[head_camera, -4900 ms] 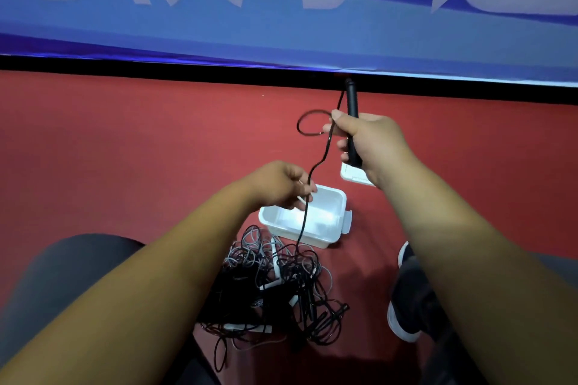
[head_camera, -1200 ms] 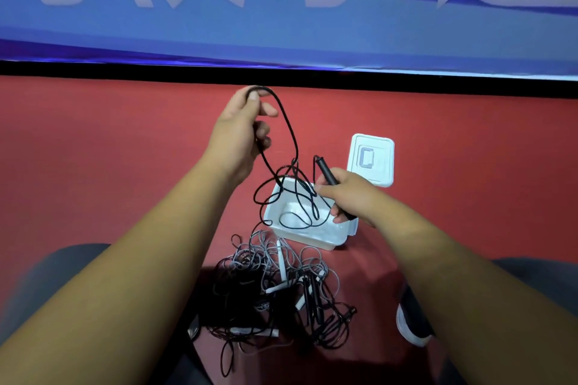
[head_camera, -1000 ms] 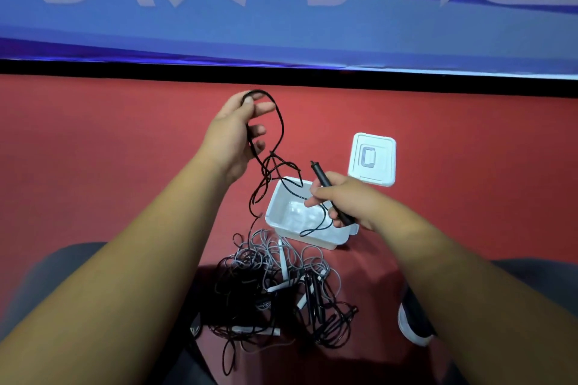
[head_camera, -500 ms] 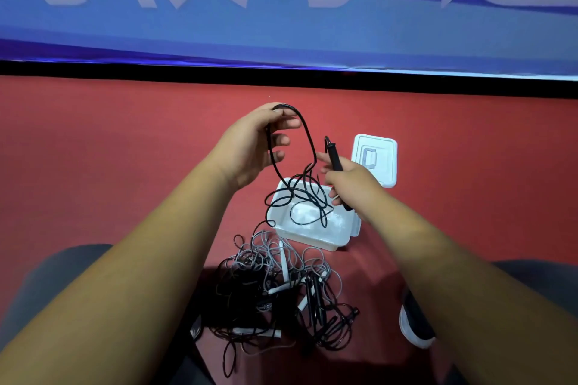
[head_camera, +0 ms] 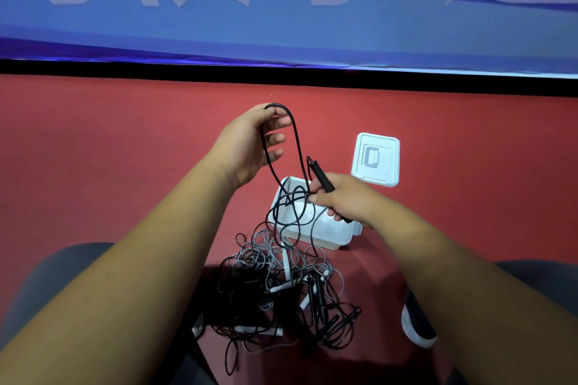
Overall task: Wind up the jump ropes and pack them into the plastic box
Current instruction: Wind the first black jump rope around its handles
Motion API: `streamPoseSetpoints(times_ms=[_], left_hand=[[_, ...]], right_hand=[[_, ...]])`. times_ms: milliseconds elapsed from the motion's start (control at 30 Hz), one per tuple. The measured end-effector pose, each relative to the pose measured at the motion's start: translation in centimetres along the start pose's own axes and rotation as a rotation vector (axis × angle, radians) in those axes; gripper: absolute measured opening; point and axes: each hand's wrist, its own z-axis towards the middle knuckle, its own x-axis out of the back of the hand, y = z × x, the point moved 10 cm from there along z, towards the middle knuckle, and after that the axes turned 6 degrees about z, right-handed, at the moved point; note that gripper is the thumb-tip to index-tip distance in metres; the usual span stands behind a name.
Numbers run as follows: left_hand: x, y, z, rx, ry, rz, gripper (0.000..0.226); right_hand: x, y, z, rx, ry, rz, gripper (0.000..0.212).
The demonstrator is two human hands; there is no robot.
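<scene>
left hand [head_camera: 247, 147] pinches a loop of thin black jump-rope cord [head_camera: 296, 147] above white rectangular plastic box [head_camera: 331, 242]; right hand [head_camera: 344, 198] grip wraps black handle [head_camera: 322, 180] over box. Risk: tail runs into tangled rope pile [head_camera: 281, 291] near box, pulling may snag.

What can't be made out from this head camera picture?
All head view.
Lower end of the handle: hidden in the right hand.
Inside the plastic box: partly covered by that hand and black rope loops.
Count of ropes in the pile: strands overlap.
The shoe: partly behind the right forearm.
The banner lettering: cut off by the top edge.
</scene>
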Motion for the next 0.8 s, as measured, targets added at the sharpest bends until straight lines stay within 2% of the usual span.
streamPoseSetpoints(times_ms=[100,167,233,300,367,433,500,600,700,800], left_hand=[[2.4,-0.4,0.4,0.019,0.171,0.112,0.017],[4.3,-0.6,0.2,0.072,0.341,0.256,0.023],[6.0,-1.1,0.4,0.127,0.422,0.432,0.031],[6.5,-1.9,1.0,0.164,0.349,0.735,0.031],[5.8,-3.6,0.5,0.309,0.205,1.197,0.035],[4.2,-4.5,-0.5,0.348,0.111,1.436,0.040],[2.8,-5.0,-0.1,0.271,0.036,1.350,0.049],[-1.6,-4.6,-0.1,0.016,-0.165,0.957,0.071],[-4.7,-3.7,-0.7,-0.122,-0.298,0.821,0.063],[-4.5,-4.1,-0.2,-0.161,-0.278,0.796,0.045]], right_hand=[[0.7,-0.4,-0.4,-0.001,0.032,0.034,0.012],[1.3,-0.9,-0.5,0.006,0.065,0.084,0.014],[2.1,-1.4,-0.6,0.013,0.115,0.126,0.014],[3.0,-2.1,-0.9,0.010,0.172,0.160,0.013],[3.8,-3.0,-1.1,0.022,0.204,0.209,0.012],[4.4,-4.0,-1.5,0.047,0.207,0.247,0.011],[4.6,-5.1,-1.9,0.077,0.197,0.299,0.012],[4.8,-6.3,-2.1,0.101,0.170,0.415,0.014],[5.0,-7.1,-2.3,0.117,0.148,0.487,0.016],[5.4,-7.4,-2.6,0.131,0.150,0.512,0.017]])
